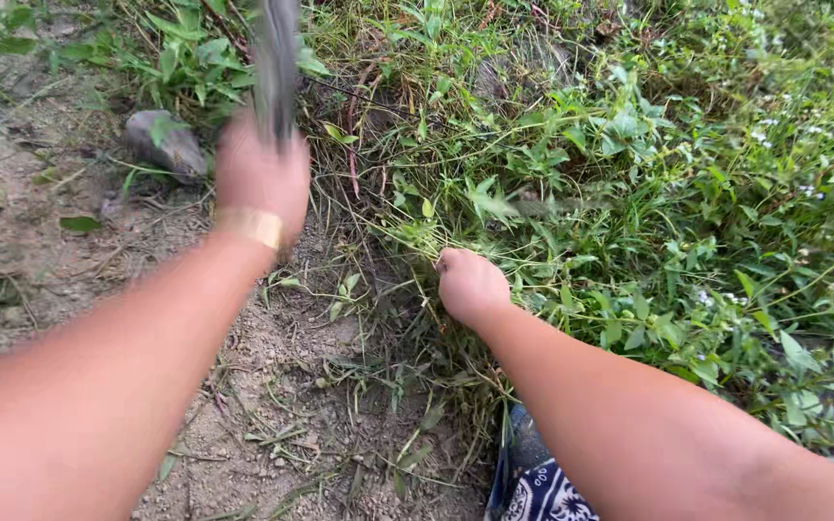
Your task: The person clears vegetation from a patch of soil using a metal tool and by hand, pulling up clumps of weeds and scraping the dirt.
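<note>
Two bare hands work at ground level. Left hand [261, 174], gold bangle [251, 228] at the wrist, has its grip clamped on a blurred dark tool handle [275, 63] rising toward the far edge. Right hand [470, 285] sits right of it, grip closed as a fist on grass stems [407, 232] at the near-left edge of the weed patch [649, 193]. Grey stone [168, 143] lies far left on bare soil [272, 386]. Patterned dark fabric [542, 492] shows nearest.
</note>
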